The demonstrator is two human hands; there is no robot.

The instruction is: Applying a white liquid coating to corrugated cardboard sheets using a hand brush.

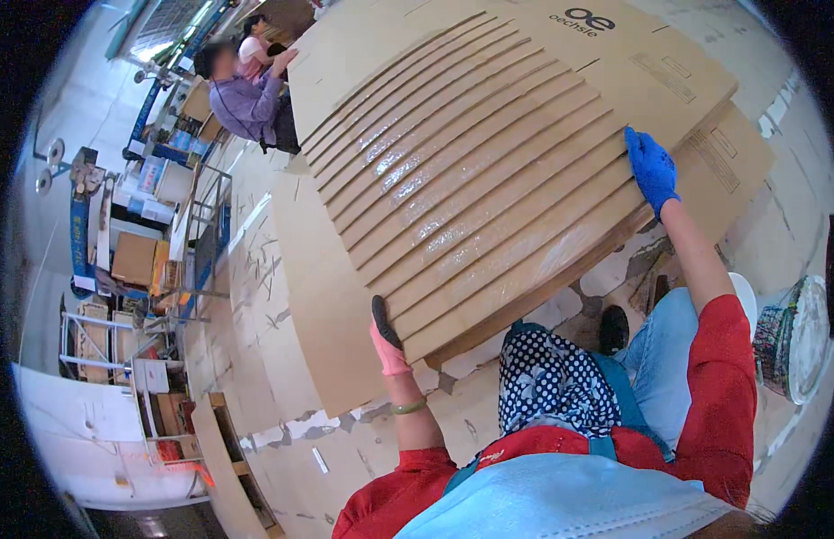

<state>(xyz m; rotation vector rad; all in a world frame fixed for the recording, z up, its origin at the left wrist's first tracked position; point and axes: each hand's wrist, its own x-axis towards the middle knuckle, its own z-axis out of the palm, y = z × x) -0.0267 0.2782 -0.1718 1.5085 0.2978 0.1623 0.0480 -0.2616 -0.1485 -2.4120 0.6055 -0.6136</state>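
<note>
I have one view only, from a wide fisheye camera on the wearer's head, looking steeply down and forward. It sits close above the fanned stack of cardboard sheets (489,180), which fills the upper centre. Straight edges curve near the dark rim. The wearer's forearms enter from below; the workshop floor (255,296) stretches off left.
</note>
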